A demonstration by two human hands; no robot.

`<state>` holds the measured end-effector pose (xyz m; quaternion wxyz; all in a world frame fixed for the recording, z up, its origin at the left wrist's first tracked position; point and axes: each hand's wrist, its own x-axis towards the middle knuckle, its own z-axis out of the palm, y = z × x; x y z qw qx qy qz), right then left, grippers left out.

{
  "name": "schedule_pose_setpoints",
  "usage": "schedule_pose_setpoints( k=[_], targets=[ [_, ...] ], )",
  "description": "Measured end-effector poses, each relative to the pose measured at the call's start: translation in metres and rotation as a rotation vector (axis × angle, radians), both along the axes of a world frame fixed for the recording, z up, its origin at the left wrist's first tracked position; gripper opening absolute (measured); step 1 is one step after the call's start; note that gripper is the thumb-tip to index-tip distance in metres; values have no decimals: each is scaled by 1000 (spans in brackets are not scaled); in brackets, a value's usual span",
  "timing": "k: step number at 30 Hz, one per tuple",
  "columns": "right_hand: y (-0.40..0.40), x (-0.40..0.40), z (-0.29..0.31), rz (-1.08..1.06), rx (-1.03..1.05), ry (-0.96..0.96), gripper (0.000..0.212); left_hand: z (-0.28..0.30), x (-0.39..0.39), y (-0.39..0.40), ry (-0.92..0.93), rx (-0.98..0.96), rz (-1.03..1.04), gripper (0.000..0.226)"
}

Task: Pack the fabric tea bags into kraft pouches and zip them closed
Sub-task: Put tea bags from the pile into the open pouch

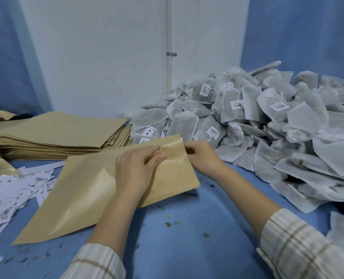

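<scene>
The left hand [135,170] lies on top of a kraft pouch [98,190], its thumb and curled fingers pinching the pouch's upper layer near the mouth end. The right hand [201,156] pinches the same end from the far side, fingers curled round the edge, so both grips hold this one pouch. The pouch lies flat and slanted across the blue desk [197,228], its mouth toward the tea bags; whether anything is inside cannot be told, though it looks flat. Just beyond the right hand and spreading to the right is a large heap of fabric tea bags [267,121], grey-white, many with small printed labels on strings. To the left, behind the pouch, sits a stack of empty kraft pouches [62,133]. Loose white printed slips [12,194] are scattered at the left edge. Small green tea crumbs [171,224] dot the desk near the forearms, which wear striped sleeves [299,250].
</scene>
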<state>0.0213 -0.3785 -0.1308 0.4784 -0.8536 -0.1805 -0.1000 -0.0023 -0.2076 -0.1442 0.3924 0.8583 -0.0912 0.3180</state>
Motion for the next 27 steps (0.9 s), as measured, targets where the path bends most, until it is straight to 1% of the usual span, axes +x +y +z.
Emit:
schedule_pose_setpoints(
  k=[2, 3, 4, 5, 6, 7, 8, 9, 10, 11, 14, 15, 17, 20, 21, 23, 24, 25, 27],
  targets=[
    [13, 6, 6, 202, 272, 294, 23, 3, 1, 6, -29, -31, 29, 15],
    [17, 10, 8, 271, 321, 393, 20, 5, 2, 10, -34, -38, 44, 14],
    [19, 15, 9, 282, 306, 408, 17, 7, 2, 13, -31, -34, 66, 15],
    [22, 19, 9, 242, 327, 389, 17, 8, 2, 15, -28, -14, 100, 15],
    [22, 26, 7, 130, 363, 327, 18, 8, 2, 17, -32, 19, 143, 17],
    [22, 32, 7, -39, 413, 254, 22, 7, 1, 19, -42, 56, 189, 18],
    [20, 40, 5, -243, 415, 160, 26, 7, 1, 21, -45, 86, 230, 21],
    [17, 47, 3, -437, 346, 62, 30, 6, 1, 22, -35, 109, 263, 23],
    [14, 54, 0, -565, 236, -10, 36, 5, 1, 23, -17, 125, 287, 25],
    [12, 61, -3, -624, 127, -33, 44, 4, 1, 23, -2, 137, 300, 27],
    [13, 79, -3, -622, -86, 14, 72, 0, 2, 24, 26, 154, 295, 30],
    [13, 85, -2, -620, -124, 16, 77, -1, 2, 24, 36, 158, 293, 31],
    [11, 94, 0, -641, -119, -15, 78, -1, 4, 24, 51, 166, 293, 32],
    [7, 97, 2, -611, -18, -8, 82, -2, 5, 25, 58, 157, 301, 32],
    [5, 96, 1, -586, 19, -5, 79, -2, 6, 26, 57, 154, 306, 32],
    [0, 90, -2, -530, 95, 6, 62, -2, 6, 27, 55, 143, 324, 32],
    [-3, 86, -5, -494, 170, 30, 53, -2, 6, 28, 54, 137, 331, 31],
    [-5, 81, -10, -446, 287, 70, 48, -1, 5, 29, 54, 130, 338, 31],
    [-8, 69, -21, -341, 609, 154, 45, 0, 5, 30, 55, 111, 352, 31]
  ],
)
